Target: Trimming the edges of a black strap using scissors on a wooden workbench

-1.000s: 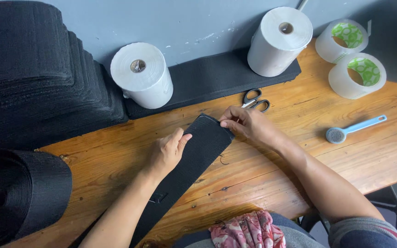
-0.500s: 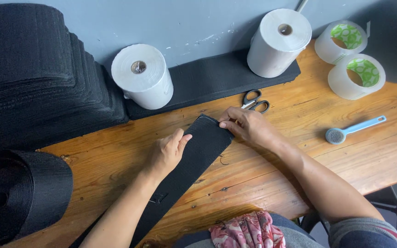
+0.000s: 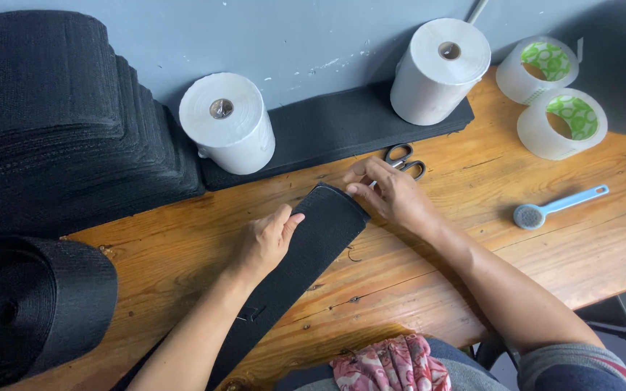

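Hands on a black strip of webbing that runs diagonally across the wooden table, from the near edge by your lap up toward the middle. Your left hand lies flat on the strip just below its top end, fingers together and pointing up-right, pressing it down. Your right hand is at the strip's top right corner, thumb and fingertips pinched narrow on the edge of the fabric; the other fingers are curled. Scissors with black handles lie just behind the right hand, partly hidden by it. Behind those, a flat black mat lies along the grey wall with two white paper rolls on it, one on the left and one on the right. Two rolls of clear tape sit at the far right corner. A small blue-handled brush lies to the right of your right forearm, well apart from the strip. A tall stack of black fabric fills the left side, and a big coil of black webbing sits at the near left. Red patterned cloth is in your lap.
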